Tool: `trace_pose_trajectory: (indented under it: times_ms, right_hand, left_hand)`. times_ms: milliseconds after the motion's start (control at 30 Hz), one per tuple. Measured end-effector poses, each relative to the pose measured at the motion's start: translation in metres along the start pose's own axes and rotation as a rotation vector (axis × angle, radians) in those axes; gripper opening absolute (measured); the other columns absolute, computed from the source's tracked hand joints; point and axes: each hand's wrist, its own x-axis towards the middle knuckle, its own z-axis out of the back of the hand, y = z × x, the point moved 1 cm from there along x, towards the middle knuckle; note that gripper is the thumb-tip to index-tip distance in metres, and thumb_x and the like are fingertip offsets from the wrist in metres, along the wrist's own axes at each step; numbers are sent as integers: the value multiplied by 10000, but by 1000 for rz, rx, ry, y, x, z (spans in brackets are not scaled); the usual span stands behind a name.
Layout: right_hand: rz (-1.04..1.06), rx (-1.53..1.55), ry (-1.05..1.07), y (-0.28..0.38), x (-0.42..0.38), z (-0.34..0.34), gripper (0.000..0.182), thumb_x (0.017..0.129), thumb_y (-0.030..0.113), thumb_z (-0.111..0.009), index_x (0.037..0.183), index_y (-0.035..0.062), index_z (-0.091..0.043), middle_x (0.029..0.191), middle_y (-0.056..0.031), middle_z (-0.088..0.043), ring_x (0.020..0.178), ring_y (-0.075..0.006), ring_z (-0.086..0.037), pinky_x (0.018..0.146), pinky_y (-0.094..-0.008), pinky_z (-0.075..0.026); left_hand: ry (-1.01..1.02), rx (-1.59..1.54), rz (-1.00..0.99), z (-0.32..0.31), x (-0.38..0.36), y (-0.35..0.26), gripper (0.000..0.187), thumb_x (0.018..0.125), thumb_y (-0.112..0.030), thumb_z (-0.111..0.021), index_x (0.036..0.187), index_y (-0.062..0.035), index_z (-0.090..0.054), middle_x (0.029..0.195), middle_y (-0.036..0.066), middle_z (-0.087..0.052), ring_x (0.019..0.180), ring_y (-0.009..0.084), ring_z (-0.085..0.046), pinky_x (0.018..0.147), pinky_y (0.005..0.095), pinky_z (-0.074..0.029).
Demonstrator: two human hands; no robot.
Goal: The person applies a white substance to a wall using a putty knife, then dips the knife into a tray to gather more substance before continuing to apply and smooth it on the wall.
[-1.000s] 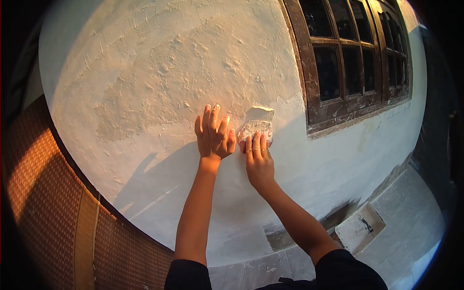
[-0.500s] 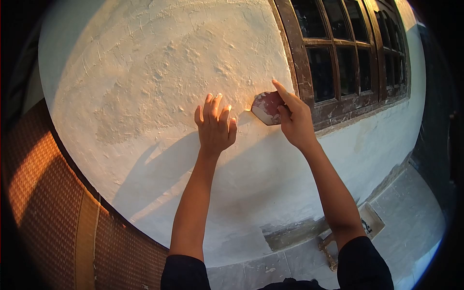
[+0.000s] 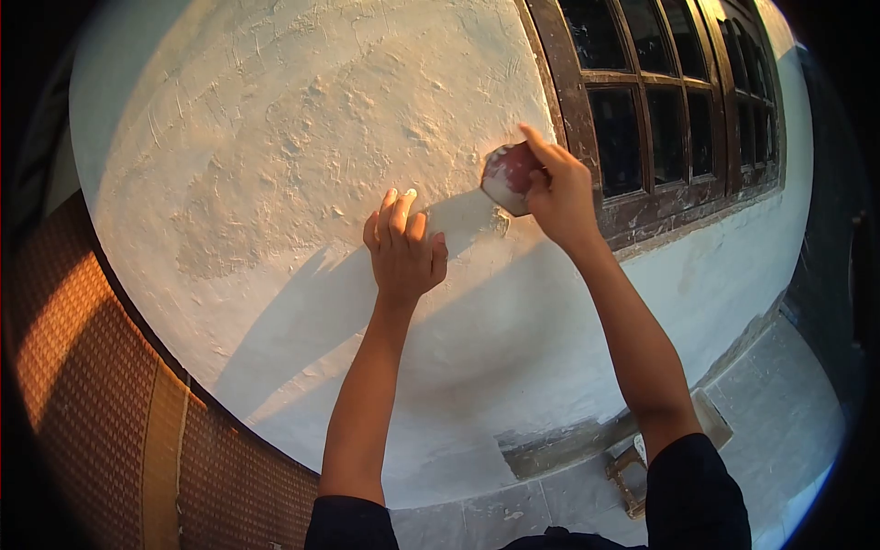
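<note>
A flat, reddish scraper (image 3: 510,179) smeared with white is gripped in my right hand (image 3: 561,197), its index finger pointing upward. The scraper's face is against, or very close to, the white wall (image 3: 302,128), just left of the window frame. Below its edge, a small lumpy patch (image 3: 500,220) shows on the wall. My left hand (image 3: 403,252) is open, to the left of the scraper and a little lower, with bent fingers apart and fingertips at the wall. Rough, bumpy plaster covers the wall above and left of that hand, while the lower part looks smoother.
A brown wooden window (image 3: 632,197) with dark panes stands at the upper right. Woven matting (image 3: 82,367) runs along the lower left. Down at the right, a small wooden stool (image 3: 628,481) and a pale tray (image 3: 713,420) sit on the grey tiled floor (image 3: 779,394).
My right hand has moved slightly up the wall with the scraper. My left hand has dropped a little and its fingers are more bent. The lumpy patch below the scraper now shows.
</note>
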Motion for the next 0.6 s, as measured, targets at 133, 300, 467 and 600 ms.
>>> trace_pose_trajectory:
  times_ms: [133,300,467,600]
  right_hand:
    - [47,168,-20,19,-19,-3,652,753,-118,-516,1370,91,-551,881,-179,-611,801,-344,-635,758,-389,-506]
    - [-194,118,-265,-11,-34,-9,692,727,-148,-495,1388,57,-523,889,-146,-605,771,-278,-630,727,-354,-508]
    - [29,130,-20,16,-51,-20,697,752,-140,-506,1421,57,-482,897,-131,-605,773,-255,-623,718,-338,-509]
    - [-241,169,-351,-22,-52,-5,664,774,-122,-519,1411,65,-500,886,-158,-592,761,-305,-609,763,-360,-500]
  left_hand:
    - [-42,-11,18,-2,0,1,303,955,-276,-455,1188,-83,-453,1274,179,-525,1219,364,-502,1022,483,-297]
    - [-38,-1,27,2,2,-2,296,946,-276,-466,1166,-78,-468,1260,174,-527,1211,359,-504,1016,475,-303]
    - [-22,-16,53,2,4,-3,288,944,-271,-471,1163,-85,-471,1265,168,-519,1216,357,-498,1022,470,-294]
    - [-39,-15,53,2,2,-1,293,940,-268,-477,1173,-92,-464,1272,165,-510,1224,353,-489,1022,469,-294]
